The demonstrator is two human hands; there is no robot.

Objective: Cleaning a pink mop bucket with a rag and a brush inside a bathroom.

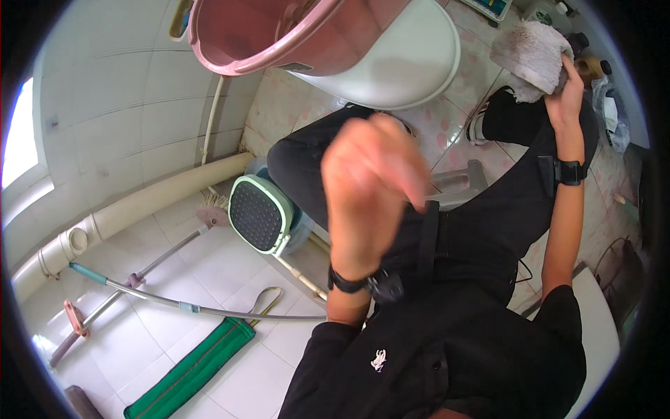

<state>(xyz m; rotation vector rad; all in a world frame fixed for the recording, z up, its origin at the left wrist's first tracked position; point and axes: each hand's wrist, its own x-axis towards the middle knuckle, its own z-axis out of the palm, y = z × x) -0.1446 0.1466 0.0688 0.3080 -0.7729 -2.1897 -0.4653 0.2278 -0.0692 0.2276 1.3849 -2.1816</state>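
My right hand, at the upper right, grips a greyish-white cloth with brown stains. The cloth is bunched and droops over beside my shoe. Raised in front of my lap, my left hand is smeared by motion. Its fingers look bent, but I cannot make out their exact pose or anything inside them. Beyond it a large pink tub rests on a white toilet, out of reach of both hands.
Left of my knee is a bucket with a green-rimmed, dark-topped lid. Mop poles and a green fabric strip lie to the left, below a wall pipe. Several bottles and a plastic bag stand at the right.
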